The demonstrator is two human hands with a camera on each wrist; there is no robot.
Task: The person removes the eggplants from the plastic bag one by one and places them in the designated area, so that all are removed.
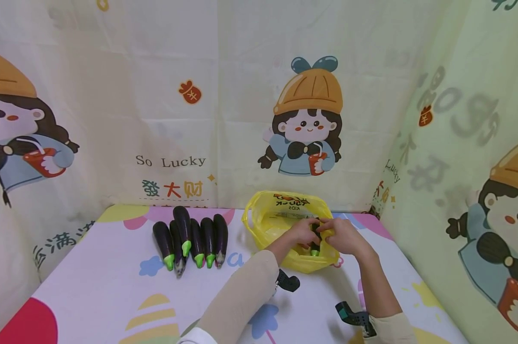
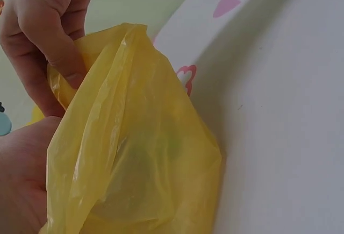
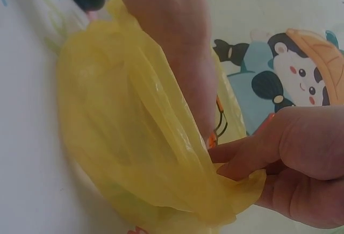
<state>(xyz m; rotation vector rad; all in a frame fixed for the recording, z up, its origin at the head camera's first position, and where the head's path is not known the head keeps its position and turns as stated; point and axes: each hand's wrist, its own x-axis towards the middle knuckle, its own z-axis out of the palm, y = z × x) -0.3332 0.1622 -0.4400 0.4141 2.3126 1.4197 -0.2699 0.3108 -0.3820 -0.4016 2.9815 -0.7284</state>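
A yellow plastic bag (image 1: 263,227) stands on the table with its mouth open upward. My left hand (image 1: 303,232) reaches inside and grips a dark purple eggplant (image 1: 315,237), whose green cap points toward me. On the bag's right side my right hand (image 1: 343,236) pinches the rim; the right wrist view shows the thumb and fingers of this right hand (image 3: 301,164) on the yellow film (image 3: 134,121). From the left wrist, the bag wall (image 2: 145,153) hides the left fingers, and a blurred green patch shows through it.
Several eggplants (image 1: 207,239) lie side by side left of the bag, green caps toward me, one resting on top of others (image 1: 182,227). A patterned cloth covers the table (image 1: 100,286). Printed curtains (image 1: 237,119) rise behind and at both sides.
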